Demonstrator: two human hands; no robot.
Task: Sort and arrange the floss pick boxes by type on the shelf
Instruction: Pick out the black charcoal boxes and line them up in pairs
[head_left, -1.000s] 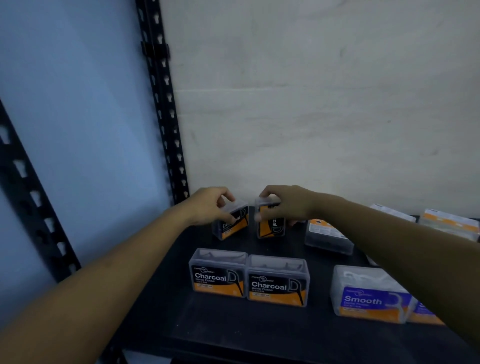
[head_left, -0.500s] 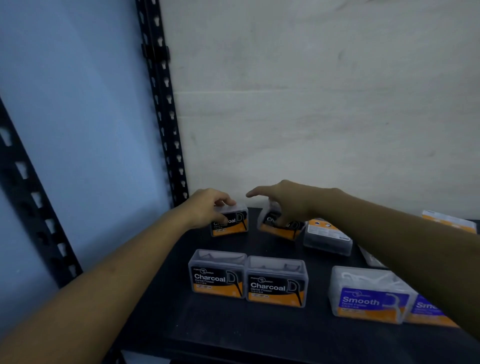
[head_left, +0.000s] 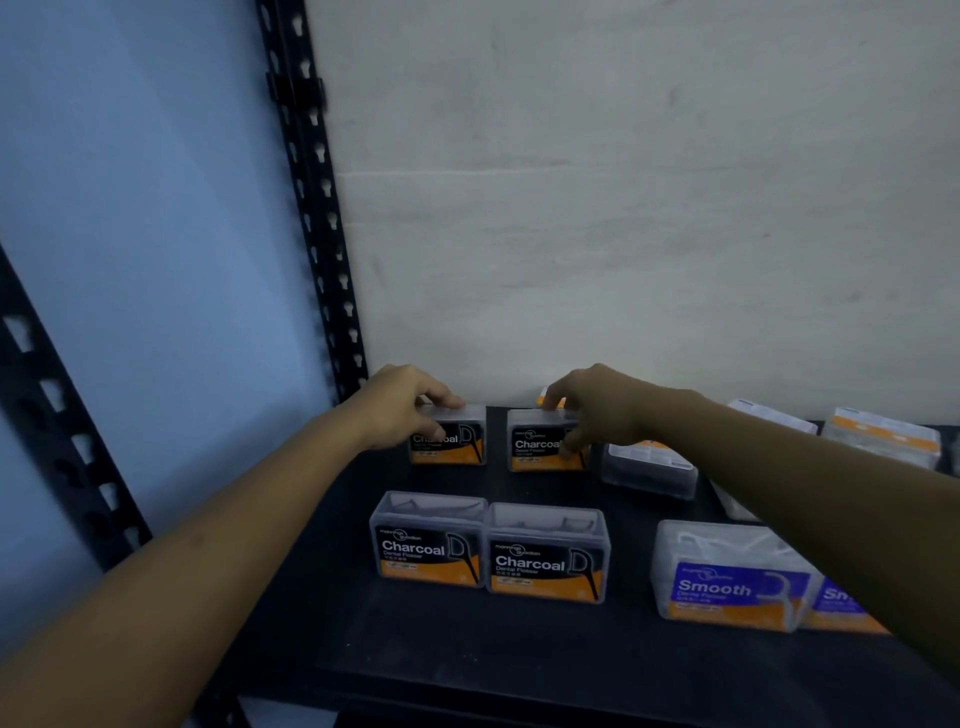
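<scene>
On the black shelf (head_left: 467, 654), two clear Charcoal floss pick boxes stand upright at the back. My left hand (head_left: 400, 410) grips the left back Charcoal box (head_left: 457, 441) by its left end, fingers over its top. My right hand (head_left: 597, 410) holds the right back Charcoal box (head_left: 535, 447), fingers on its top and thumb on its front. A gap separates these two boxes. In front stand two more Charcoal boxes side by side (head_left: 428, 543) (head_left: 545, 556). A blue Smooth box (head_left: 727, 577) stands at the front right, with a second Smooth box (head_left: 836, 603) partly hidden behind my right forearm.
Another box (head_left: 649, 467) lies tilted just right of my right hand. More clear boxes with orange labels (head_left: 883, 436) lie at the back right. A black perforated upright (head_left: 311, 208) stands at the back left corner. A pale wall closes the shelf's back.
The right back Charcoal box, tilted half a second ago, now stands upright with its label facing front. My right hand has closed on it. My left hand stays on its box.
</scene>
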